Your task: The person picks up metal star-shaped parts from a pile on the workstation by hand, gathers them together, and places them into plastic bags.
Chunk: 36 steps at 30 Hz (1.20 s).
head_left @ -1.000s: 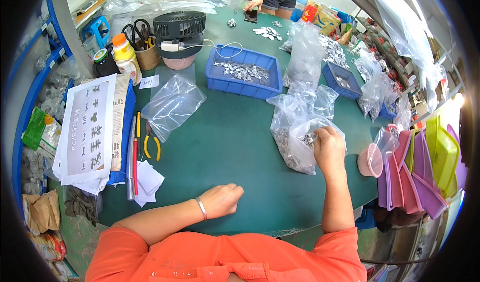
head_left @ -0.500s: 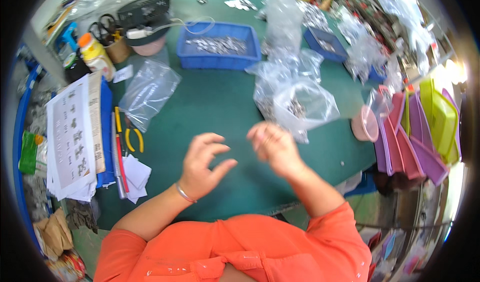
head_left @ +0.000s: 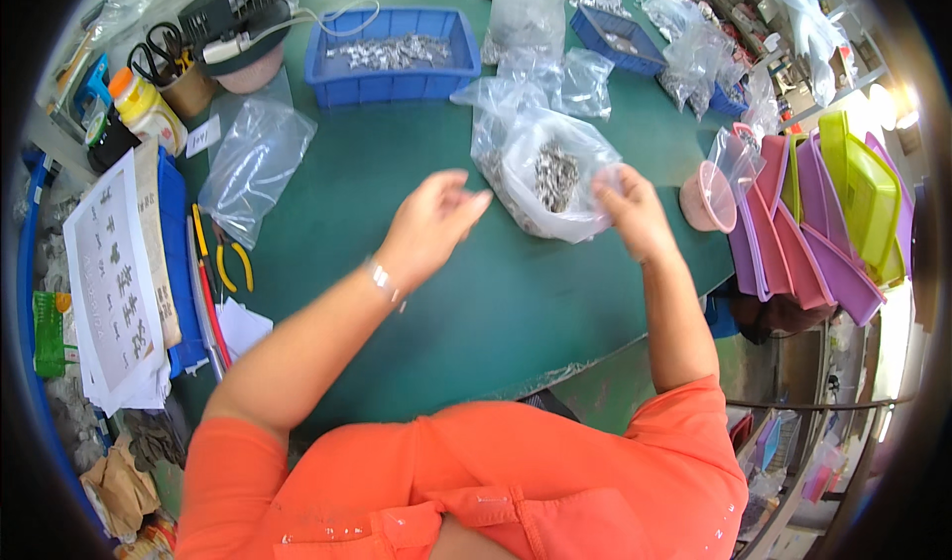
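Observation:
A clear plastic bag (head_left: pixel 516 188) of small silvery metal parts (head_left: pixel 556 177) stands on the green table, its mouth spread wide toward me. At the right side of that mouth, my right hand (head_left: pixel 635 211) pinches the rim between thumb and fingers. My left hand (head_left: pixel 433 225), a little blurred, hovers over the table just left of the bag without touching it. Its fingers are loosely bent, with the thumb apart from them, and I see nothing in it. A metal bracelet (head_left: pixel 381 280) circles the left wrist.
Beyond the bag are a blue tray (head_left: pixel 395 86) of metal pieces and a smaller blue tray (head_left: pixel 617 39). An empty-looking clear bag (head_left: pixel 260 163), yellow-handled pliers (head_left: pixel 234 258) and printed sheets (head_left: pixel 111 272) lie left. A pink cup (head_left: pixel 708 199) and stacked coloured bins (head_left: pixel 793 223) stand right.
My right hand has moved right and forward and taken hold of the bag's rim. The bag's mouth is wider and rounder. My left hand has moved forward, toward the bag.

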Tool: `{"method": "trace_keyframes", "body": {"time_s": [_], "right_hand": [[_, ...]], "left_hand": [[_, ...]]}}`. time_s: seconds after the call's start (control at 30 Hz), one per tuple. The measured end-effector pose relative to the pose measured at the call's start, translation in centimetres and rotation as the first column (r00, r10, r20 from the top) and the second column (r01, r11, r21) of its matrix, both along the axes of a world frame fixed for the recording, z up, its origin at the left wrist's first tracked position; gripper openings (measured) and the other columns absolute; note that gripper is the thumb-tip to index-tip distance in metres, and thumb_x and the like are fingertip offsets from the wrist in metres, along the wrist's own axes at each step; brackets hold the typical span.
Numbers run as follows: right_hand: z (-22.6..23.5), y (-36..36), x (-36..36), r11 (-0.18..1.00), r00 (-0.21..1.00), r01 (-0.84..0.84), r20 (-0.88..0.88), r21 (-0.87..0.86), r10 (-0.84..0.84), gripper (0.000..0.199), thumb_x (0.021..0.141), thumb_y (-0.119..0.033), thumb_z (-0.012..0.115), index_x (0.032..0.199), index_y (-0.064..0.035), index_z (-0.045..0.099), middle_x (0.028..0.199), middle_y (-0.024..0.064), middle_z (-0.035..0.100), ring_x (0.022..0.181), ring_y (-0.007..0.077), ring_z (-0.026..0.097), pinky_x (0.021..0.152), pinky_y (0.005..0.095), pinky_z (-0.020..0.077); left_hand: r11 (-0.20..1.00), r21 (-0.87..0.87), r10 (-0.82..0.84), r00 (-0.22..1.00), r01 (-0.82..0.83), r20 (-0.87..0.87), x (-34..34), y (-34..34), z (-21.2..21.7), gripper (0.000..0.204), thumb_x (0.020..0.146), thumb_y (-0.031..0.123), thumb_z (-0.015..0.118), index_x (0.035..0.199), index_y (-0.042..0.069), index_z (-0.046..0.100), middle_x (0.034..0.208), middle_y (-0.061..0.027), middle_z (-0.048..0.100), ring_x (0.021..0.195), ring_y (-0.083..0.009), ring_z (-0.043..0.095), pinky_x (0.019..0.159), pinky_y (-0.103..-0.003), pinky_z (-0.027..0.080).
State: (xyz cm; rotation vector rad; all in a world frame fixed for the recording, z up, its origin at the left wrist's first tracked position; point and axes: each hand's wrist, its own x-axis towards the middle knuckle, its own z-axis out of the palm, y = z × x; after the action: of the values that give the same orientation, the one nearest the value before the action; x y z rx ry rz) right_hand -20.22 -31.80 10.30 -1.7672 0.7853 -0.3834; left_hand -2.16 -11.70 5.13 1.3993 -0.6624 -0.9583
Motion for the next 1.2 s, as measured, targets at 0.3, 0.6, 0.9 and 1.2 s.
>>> {"method": "trace_keyframes", "body": {"time_s": [0.3, 0.6, 0.9, 1.2], "right_hand": [[2.5, 1.8, -1.9, 0.965, 0.903, 0.181, 0.357, 0.188, -0.239, 0.018, 0.089, -0.023, 0.062, 0.087, -0.0059, 0.058, 0.071, -0.0005, 0.058, 0.057, 0.0073, 0.053, 0.049, 0.0219, 0.0401], [9.7, 4.3, -0.4, 0.993, 0.682, -0.028, 0.729, 0.117, -0.067, 0.02, 0.096, -0.018, 0.051, 0.085, -0.0022, 0.058, 0.073, 0.0028, 0.06, 0.061, 0.0088, 0.056, 0.057, 0.0222, 0.0458], [-0.8, 7.2, -3.4, 0.848, 0.815, -0.514, 0.234, -0.132, 0.53, 0.128, 0.04, -0.062, 0.084, 0.137, 0.0012, 0.029, 0.133, 0.0125, 0.041, 0.124, 0.0241, 0.04, 0.103, 0.0388, 0.0337], [-5.1, 19.8, 6.0, 0.974, 0.82, -0.104, 0.538, -0.201, 0.198, 0.021, 0.073, -0.019, 0.065, 0.088, -0.0063, 0.058, 0.084, 0.0118, 0.058, 0.077, 0.029, 0.056, 0.064, 0.0422, 0.0439]], "left_hand": [[0.991, 0.128, -0.059, 0.996, 0.05, 0.07, -0.7, -6.9, 2.9, 0.025, 0.077, 0.017, 0.07, 0.089, -0.002, 0.057, 0.078, -0.0101, 0.063, 0.06, -0.0149, 0.061, 0.039, -0.025, 0.042], [0.994, -0.031, -0.081, 0.916, 0.101, 0.393, 0.6, 2.6, 12.1, 0.036, 0.085, 0.029, 0.067, 0.063, 0.008, 0.048, 0.053, -0.0022, 0.053, 0.04, -0.0102, 0.055, 0.033, -0.021, 0.037], [0.992, -0.073, 0.109, 0.99, -0.103, 0.092, -3.2, 12.0, 12.9, 0.035, 0.09, 0.019, 0.056, 0.059, 0.004, 0.049, 0.043, -0.0052, 0.046, 0.029, -0.0124, 0.041, 0.028, -0.024, 0.031], [0.942, -0.322, 0.022, 0.941, 0.093, 0.336, -5.6, 9.1, 10.2, 0.014, 0.091, 0.017, 0.059, 0.088, 0.002, 0.059, 0.081, -0.0047, 0.064, 0.071, -0.0093, 0.058, 0.063, -0.022, 0.045]]}}
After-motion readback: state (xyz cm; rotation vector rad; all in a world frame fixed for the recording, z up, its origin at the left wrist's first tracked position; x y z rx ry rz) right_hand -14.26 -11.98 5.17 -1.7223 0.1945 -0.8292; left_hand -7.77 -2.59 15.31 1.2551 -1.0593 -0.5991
